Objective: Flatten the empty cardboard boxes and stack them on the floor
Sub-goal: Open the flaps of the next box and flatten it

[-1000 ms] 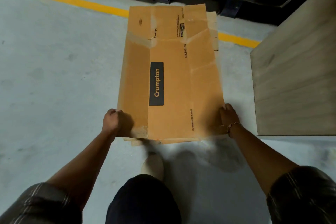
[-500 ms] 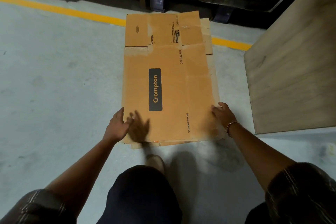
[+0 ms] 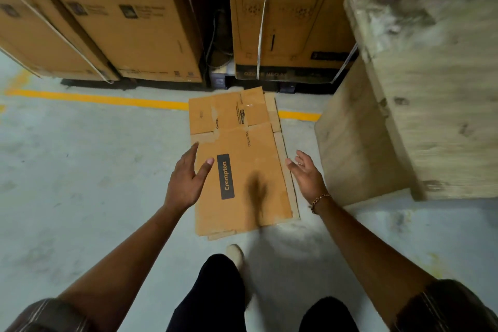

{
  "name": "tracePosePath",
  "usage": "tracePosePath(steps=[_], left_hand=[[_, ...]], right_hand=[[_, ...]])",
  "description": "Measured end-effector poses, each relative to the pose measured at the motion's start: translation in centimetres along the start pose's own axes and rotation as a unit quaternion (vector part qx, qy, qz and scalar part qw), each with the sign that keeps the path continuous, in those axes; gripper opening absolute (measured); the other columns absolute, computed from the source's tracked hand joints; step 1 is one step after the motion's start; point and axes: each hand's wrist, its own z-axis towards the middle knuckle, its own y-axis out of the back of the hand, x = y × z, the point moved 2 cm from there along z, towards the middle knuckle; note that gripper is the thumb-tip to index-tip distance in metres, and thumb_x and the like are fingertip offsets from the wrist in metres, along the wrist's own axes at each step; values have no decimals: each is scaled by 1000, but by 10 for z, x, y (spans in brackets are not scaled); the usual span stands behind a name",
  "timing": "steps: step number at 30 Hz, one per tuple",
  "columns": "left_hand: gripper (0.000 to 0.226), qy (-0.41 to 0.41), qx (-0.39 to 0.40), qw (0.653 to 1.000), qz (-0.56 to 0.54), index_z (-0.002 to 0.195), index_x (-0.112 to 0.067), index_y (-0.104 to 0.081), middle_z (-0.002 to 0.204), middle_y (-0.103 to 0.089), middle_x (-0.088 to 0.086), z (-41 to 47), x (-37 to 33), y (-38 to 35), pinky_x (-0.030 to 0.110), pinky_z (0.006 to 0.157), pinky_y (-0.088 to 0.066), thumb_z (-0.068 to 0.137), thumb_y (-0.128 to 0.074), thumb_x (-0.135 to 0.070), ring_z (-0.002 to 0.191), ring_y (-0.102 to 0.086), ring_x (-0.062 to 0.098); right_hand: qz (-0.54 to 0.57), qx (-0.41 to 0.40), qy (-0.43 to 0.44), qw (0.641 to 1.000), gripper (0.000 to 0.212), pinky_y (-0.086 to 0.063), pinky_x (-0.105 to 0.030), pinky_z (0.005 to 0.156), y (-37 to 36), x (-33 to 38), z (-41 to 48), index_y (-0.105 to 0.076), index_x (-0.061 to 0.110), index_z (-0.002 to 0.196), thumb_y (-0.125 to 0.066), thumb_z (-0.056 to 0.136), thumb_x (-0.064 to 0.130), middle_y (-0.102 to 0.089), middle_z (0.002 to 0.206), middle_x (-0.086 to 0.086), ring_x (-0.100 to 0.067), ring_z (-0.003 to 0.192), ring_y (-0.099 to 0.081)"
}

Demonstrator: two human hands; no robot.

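Short dark striped sleeves (image 3: pixel 447 307) at the lower corners, a gold chain bracelet (image 3: pixel 320 200) on the right wrist, black trousers (image 3: pixel 215 296), a pale shoe (image 3: pixel 235 253).

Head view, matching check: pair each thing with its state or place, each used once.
Things:
1. flattened box
2. left hand
3. right hand
4. wooden crate

States or places:
a. open, with a bracelet at its wrist
b. lies flat, logo side up
c. stands to the right of the cardboard
d. open, seen at the cardboard's left edge

Pairs: 1-b, 2-d, 3-a, 4-c
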Motion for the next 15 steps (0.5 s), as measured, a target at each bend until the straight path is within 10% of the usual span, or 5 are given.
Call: tracePosePath(steps=[7,15], left_hand=[[71,-69,62,995,-33,160,-29,-24,163,-31,-3,-19,-179,75,28,108,-30,99,-43,-61,141,-36,11],[71,-196,163,967,-6,159,-36,-23,165,-28,-5,-2,-347,78,46,120,-28,98,-41,-67,150,-26,17]], right_hand=[[21,-48,10,999,61,-36,-28,108,93,131,-102,-42,24,146,-64,93,43,-46,149,3,-12,136,-44],[98,-168,-4,981,57,-40,-27,102,231,178,-174,-44,28,144,-66,92,39,-50,145,2,-10,130,-48]])
